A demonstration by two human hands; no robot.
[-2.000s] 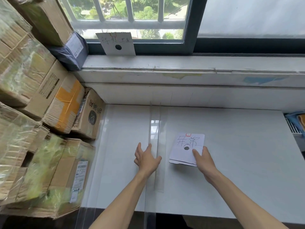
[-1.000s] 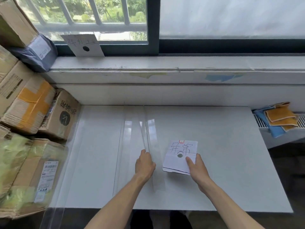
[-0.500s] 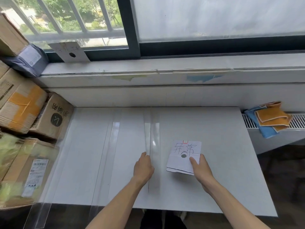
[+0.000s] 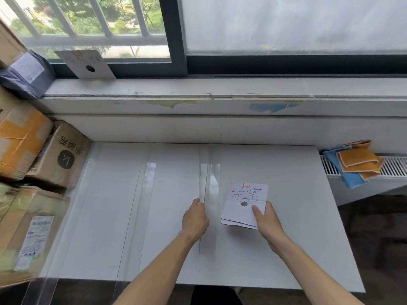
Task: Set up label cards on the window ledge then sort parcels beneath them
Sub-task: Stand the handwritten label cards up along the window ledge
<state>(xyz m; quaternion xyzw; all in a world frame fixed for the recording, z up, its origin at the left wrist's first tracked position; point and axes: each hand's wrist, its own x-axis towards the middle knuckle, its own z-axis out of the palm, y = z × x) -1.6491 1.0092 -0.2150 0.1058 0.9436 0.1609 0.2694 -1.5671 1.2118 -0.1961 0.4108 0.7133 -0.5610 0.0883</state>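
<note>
On a white table [image 4: 286,238] under a window, the person's right hand [image 4: 267,221] holds a white label card [image 4: 242,208], the thumb laid on its face just beside a round punched hole and the other fingers hidden under its right edge; the card bears two handwritten characters and sits slightly off the tabletop at its near edge, where a thin shadow shows below it. The left hand [image 4: 195,219] is curled into a loose fist around the edge of a clear plastic divider sheet [image 4: 207,172] that stands on edge and runs from the hand toward the wall; its fingertips are tucked out of sight, so how tightly they pinch the sheet cannot be told. A second clear strip [image 4: 141,194] lies farther left on the table, running off the near edge. On the window ledge [image 4: 220,88] another label card [image 4: 88,66] with a hole leans upright against the window frame, at the ledge's left end. Beside it a grey poly mailer [image 4: 26,73] rests on a stack of cardboard parcels [image 4: 39,161] piled against the table's left side. To the right, orange and blue cloths [image 4: 354,161] lie on a radiator [image 4: 394,165]
</note>
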